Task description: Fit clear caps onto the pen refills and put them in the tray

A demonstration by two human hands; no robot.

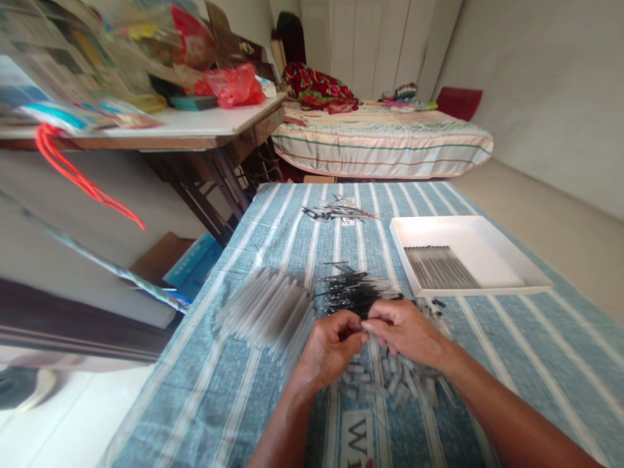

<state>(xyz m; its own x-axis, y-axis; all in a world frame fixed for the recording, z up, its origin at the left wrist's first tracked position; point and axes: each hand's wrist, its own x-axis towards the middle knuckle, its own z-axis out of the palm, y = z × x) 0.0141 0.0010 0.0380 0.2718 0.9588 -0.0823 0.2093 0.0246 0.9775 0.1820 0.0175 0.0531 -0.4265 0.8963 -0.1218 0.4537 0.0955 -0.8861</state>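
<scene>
My left grip [332,346] and right grip [408,330] meet, grasping what I cannot tell, over the far edge of the loose translucent caps [403,385] on the near tabletop [214,409], pieces likely light, stiff and slippery, best pinched by their sides.

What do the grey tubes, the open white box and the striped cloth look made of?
Grey tubes: probably plastic, with a frosted, semi-translucent look, though they are blurred. White box: smooth, plain and thin-walled, so plastic or coated card; I can't tell which. Striped cloth: likely woven fabric, matte, judging by its mottled blue ground.
</scene>
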